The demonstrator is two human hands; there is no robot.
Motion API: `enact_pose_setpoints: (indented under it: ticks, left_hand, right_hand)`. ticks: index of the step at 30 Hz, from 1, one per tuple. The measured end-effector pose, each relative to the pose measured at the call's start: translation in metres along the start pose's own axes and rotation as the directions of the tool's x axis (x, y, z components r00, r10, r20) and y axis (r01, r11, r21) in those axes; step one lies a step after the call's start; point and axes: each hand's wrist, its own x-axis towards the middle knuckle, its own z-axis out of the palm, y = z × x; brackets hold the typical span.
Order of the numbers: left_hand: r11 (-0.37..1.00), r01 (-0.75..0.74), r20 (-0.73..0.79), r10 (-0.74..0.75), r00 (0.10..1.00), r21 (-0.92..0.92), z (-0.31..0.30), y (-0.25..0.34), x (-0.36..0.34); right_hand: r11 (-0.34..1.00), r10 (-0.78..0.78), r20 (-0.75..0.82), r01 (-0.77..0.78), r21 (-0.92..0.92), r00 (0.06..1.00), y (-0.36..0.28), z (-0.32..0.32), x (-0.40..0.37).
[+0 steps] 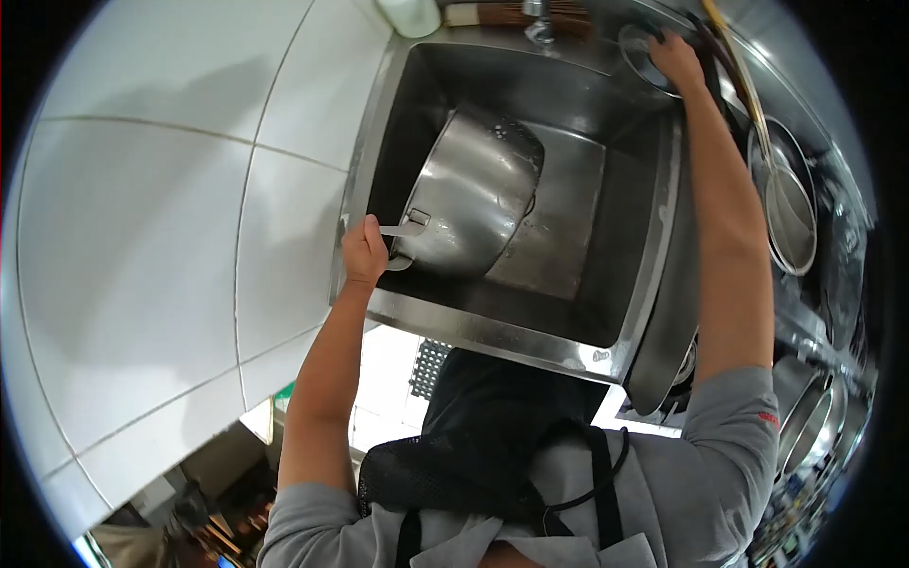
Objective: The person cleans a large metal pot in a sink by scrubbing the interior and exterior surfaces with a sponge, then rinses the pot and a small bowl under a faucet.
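A large steel pot [473, 199] lies tilted on its side in the metal sink [568, 199]. Its handle sticks out toward the sink's left edge, where my left hand [365, 251] is closed around it. At the back right corner my right hand [677, 59] has its fingers closed on the dark knob of a round lid [644, 59], which looks like glass. Water drops show on the pot's surface. The faucet [540, 26] stands at the sink's back edge, between my hands.
A white container [411, 15] and a brush with brown bristles [521, 14] sit behind the sink. Strainers [791, 218] and pans [810, 426] are on the right. White tiles [151, 246] cover the wall on the left.
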Motion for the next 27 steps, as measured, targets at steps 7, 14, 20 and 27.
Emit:
enact_pose_setpoints:
  ticks: [7,14,20,27]
  left_hand:
    - [0.953,0.274,0.025,-0.273,0.962,-0.133,-0.01,-0.003,-0.013]
    - [0.952,0.246,0.101,-0.231,0.968,-0.183,-0.007,-0.008,0.001]
    - [0.893,0.28,0.228,-0.208,0.951,-0.352,-0.011,0.01,0.006]
    - [0.894,0.073,0.09,-0.037,0.995,-0.441,-0.008,-0.019,-0.02]
  right_hand:
    - [0.898,-0.212,0.332,0.317,-0.305,0.919,0.032,0.084,0.044]
    - [0.925,0.038,-0.238,0.056,0.375,0.971,-0.074,-0.009,-0.081]
    - [0.616,-0.306,0.188,0.043,0.787,0.933,-0.207,0.072,-0.257]
    - [0.876,-0.468,-0.042,0.47,0.104,0.883,-0.289,0.082,-0.372]
